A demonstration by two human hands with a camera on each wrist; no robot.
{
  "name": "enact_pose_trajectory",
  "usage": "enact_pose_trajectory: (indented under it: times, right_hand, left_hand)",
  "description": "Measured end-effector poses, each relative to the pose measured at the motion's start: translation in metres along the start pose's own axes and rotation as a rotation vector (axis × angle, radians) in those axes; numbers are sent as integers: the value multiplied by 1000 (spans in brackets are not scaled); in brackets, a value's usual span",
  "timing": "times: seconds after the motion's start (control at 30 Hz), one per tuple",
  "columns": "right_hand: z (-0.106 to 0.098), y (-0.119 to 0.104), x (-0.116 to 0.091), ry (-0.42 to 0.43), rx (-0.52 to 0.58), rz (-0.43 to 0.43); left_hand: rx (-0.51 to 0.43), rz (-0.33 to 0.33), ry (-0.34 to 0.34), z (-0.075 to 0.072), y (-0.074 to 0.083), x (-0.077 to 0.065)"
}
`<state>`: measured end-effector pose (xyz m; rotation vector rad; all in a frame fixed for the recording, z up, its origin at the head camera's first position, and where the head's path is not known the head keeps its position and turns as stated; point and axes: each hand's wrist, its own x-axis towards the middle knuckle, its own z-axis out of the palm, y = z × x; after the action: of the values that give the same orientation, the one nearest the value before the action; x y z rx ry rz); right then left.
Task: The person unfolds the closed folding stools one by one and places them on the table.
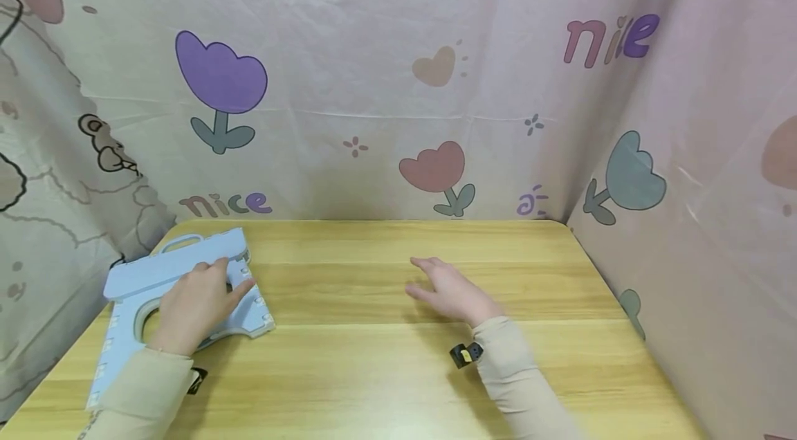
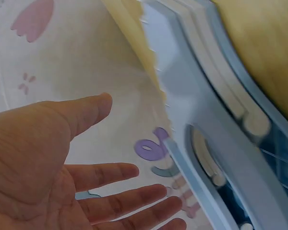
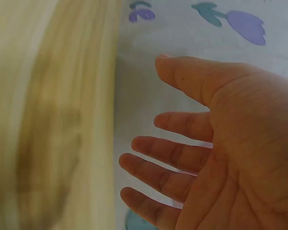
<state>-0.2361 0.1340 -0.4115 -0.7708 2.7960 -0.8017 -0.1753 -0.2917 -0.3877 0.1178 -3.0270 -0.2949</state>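
Observation:
A light blue plastic folding stool (image 1: 177, 263), folded flat with a carry handle (image 1: 182, 242) at its far side, lies on the left part of the table. Over it hovers my left hand (image 1: 196, 301), fingers loosely straight and thumb spread, overlapping the stool in the head view. From the left wrist, the palm and extended fingers show nothing held, with the stool (image 2: 182, 86) beside them. My right hand (image 1: 451, 291) hangs above the middle right of the table, its fingers (image 3: 168, 153) apart and relaxed, holding nothing.
The wood-grain table (image 1: 349, 371) has its far edge against a printed curtain (image 1: 349, 80). More curtain (image 1: 703, 232) hangs along the right side and on the left, close to the stool.

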Motion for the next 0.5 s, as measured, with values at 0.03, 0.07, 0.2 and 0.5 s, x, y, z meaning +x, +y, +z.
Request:
enact_pose_trajectory:
  times: [0.03, 0.07, 0.2, 0.5]
  right_hand:
    - [4, -2, 3, -10, 4, -8]
    - [9, -5, 6, -22, 5, -14]
    - [23, -15, 18, -58, 8, -63]
    - [46, -36, 42, -98, -75, -133]
  left_hand:
    - [-3, -12, -17, 0, -2, 1]
    - [-7, -23, -34, 0, -4, 1]
    - [-31, -79, -99, 1, -9, 3]
    - [-60, -160, -178, 6, -11, 4]
